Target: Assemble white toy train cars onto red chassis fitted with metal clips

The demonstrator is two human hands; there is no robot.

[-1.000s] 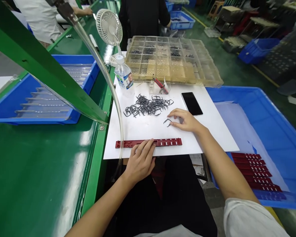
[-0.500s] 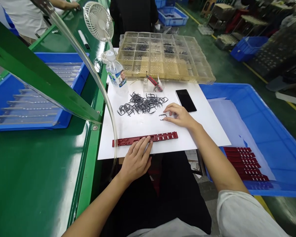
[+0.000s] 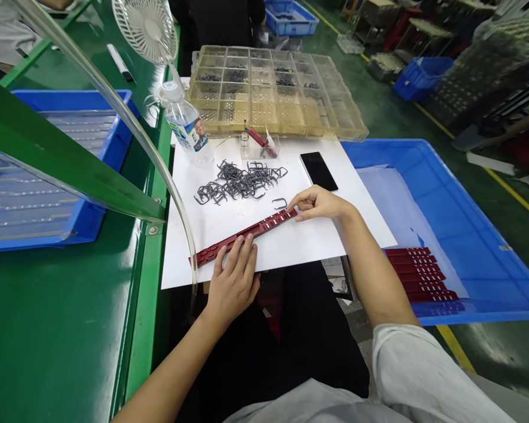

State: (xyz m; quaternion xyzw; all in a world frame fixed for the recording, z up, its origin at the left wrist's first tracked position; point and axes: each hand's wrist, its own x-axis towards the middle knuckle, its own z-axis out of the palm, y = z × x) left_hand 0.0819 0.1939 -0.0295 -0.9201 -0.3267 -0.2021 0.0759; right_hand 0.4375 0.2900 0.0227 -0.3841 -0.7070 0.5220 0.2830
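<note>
A red slotted strip (image 3: 267, 225) lies slanted across a white board (image 3: 291, 252), near its front edge. The left hand (image 3: 233, 276) rests open on the strip's lower half, fingers spread. The right hand (image 3: 320, 204), partly curled, touches the strip's upper end with its fingertips. A single dark metal clip (image 3: 280, 203) lies just beyond that end, near a heap of clips (image 3: 240, 181). A black phone (image 3: 318, 171) lies toward the board's back edge.
</note>
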